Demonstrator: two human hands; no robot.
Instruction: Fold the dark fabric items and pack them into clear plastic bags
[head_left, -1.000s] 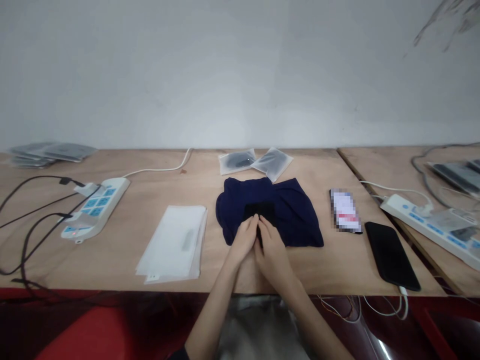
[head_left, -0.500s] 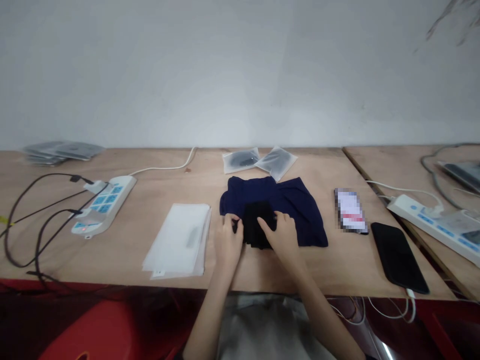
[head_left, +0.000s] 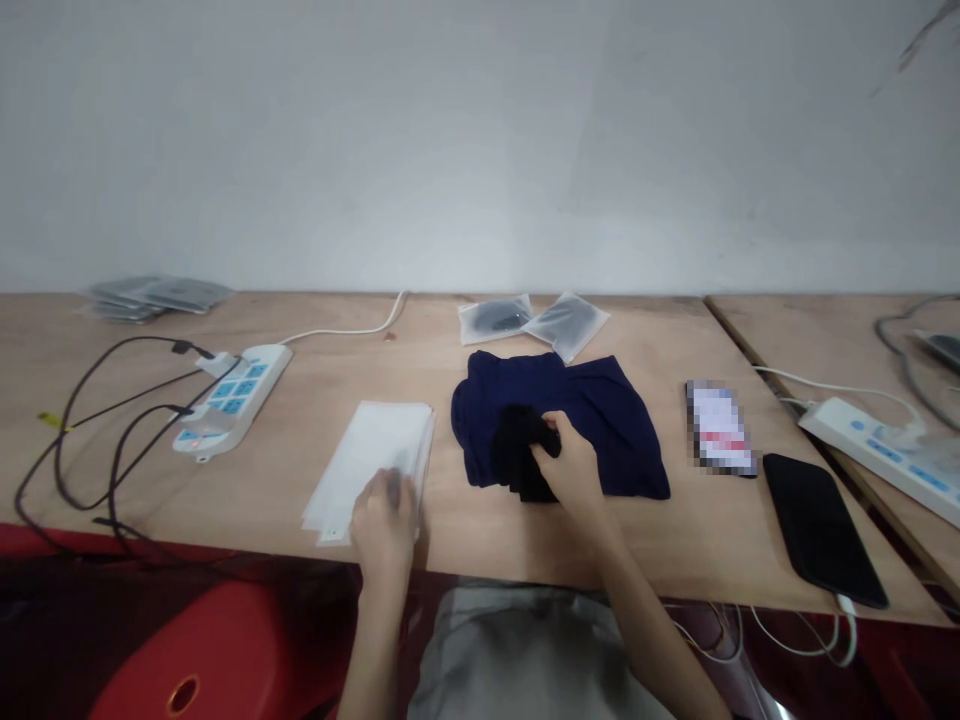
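1. Both hands show in the head view, at about 6 o'clock of the wooden surface [head_left: 247,470]. The right hand [head_left: 572,468] is curled shut around a small black cloth [head_left: 517,452], pinching its upper right edge between thumb and fingers.
2. That black cloth lies folded on the near left part of a navy garment [head_left: 600,420], which is spread out just past the middle of the surface, at about 12 o'clock from the right hand.
3. The left hand [head_left: 384,518] rests on the near right corner of a stack of clear bags [head_left: 367,455], fingers bent down onto the top one; whether it has pinched a bag I cannot tell. The stack sits just beside the navy garment, at its 9 o'clock.
4. Two filled packets [head_left: 534,320] lie at the garment's 12 o'clock, near the wall.
5. A white power strip [head_left: 232,398] with dark cables lies at 9 o'clock, well apart from the stack.
6. A black phone [head_left: 823,528] lies at 3 o'clock, with a second phone [head_left: 720,428], its screen lit, between it and the garment.
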